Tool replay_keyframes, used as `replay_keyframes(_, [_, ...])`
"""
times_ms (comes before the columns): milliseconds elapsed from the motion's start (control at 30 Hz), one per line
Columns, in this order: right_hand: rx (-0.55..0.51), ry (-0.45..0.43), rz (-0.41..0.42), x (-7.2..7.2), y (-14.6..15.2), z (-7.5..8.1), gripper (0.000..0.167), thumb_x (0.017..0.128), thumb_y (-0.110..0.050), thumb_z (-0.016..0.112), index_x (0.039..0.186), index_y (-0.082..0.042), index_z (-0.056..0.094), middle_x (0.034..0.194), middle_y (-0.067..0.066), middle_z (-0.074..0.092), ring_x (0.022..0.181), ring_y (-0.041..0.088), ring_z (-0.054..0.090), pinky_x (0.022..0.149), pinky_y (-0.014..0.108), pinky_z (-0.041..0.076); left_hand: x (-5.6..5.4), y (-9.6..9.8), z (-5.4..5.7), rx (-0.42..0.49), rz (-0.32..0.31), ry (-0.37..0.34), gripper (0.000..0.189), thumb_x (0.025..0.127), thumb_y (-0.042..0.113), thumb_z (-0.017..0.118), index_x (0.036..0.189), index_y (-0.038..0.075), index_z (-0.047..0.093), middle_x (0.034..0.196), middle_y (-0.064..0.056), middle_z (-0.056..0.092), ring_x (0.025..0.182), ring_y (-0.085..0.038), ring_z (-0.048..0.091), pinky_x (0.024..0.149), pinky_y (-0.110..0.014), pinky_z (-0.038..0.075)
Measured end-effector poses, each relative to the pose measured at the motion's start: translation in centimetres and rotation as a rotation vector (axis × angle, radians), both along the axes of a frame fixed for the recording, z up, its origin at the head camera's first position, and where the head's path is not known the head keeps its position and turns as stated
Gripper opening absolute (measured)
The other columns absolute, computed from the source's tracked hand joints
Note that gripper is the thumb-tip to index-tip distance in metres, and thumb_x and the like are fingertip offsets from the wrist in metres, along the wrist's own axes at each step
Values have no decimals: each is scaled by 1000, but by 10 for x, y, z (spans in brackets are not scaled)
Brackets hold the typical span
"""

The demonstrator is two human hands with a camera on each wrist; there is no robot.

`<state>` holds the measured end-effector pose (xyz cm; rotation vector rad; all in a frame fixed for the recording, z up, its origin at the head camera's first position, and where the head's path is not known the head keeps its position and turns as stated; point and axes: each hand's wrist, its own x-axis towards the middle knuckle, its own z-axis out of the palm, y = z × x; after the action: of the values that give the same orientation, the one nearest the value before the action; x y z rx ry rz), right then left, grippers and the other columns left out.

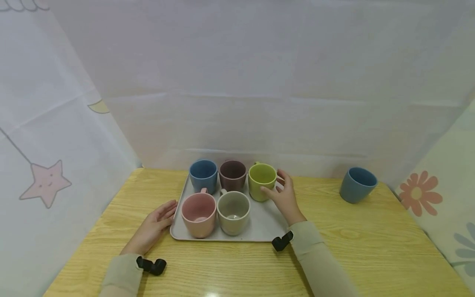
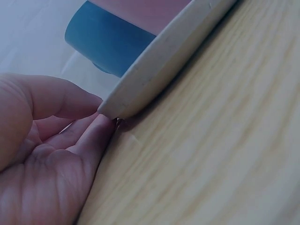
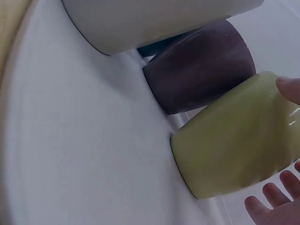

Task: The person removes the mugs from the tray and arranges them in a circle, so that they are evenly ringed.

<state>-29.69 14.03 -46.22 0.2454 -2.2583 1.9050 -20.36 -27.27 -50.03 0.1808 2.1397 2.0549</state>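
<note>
My right hand (image 1: 285, 198) is around the right side of a green mug (image 1: 261, 181) on a pale tray (image 1: 265, 220). Its thumb (image 3: 289, 89) touches the mug's wall; the other fingers spread beside it, with a gap visible at several fingertips. The green mug (image 3: 234, 145) stands upright on the tray. At the tray's left edge lies my left hand (image 1: 154, 225), fingers stretched out, thumb and fingertips at the rim (image 2: 140, 77). A pink mug (image 1: 199, 218) is the nearest mug to it.
Also on the tray are a grey-white mug (image 1: 233, 214), a blue mug (image 1: 203, 177) and a purple-brown mug (image 1: 232, 175). Another blue cup (image 1: 356, 187) sits at the right on the wooden table (image 1: 356, 231). A white cloth (image 1: 259, 82) hangs behind.
</note>
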Motion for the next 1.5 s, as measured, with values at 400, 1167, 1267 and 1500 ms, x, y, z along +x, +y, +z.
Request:
replay_keyframes(400, [7,-49,-26,-12,-12,4,99,79,-23,89,157,-7,29,155,14,34,142,33,37,118,47,33,0,1,5,3,4,-10,63,106,-2,44,160,-4,13,166,-22,16,153,-35,15,100,-9,39])
replay_keyframes(1167, [42,-6,-110,-12,-10,0,92,74,-30,93,149,-6,46,145,13,49,133,32,47,110,49,43,1,2,5,1,8,-15,62,105,-3,42,160,-4,13,166,-23,16,153,-35,16,100,-10,39])
replay_keyframes(1267, [43,-5,-120,-10,-10,0,93,73,-32,93,149,-5,46,144,13,49,133,31,47,110,48,44,1,1,3,7,6,-15,62,106,-2,42,160,-4,12,166,-22,16,153,-34,15,100,-10,40])
replay_keyframes(1500, [16,-4,-158,-4,-9,-2,91,73,-29,93,148,-5,47,144,13,50,133,30,48,110,47,44,0,1,0,23,11,-13,63,105,-5,42,160,-5,13,166,-23,17,153,-34,16,101,-10,40])
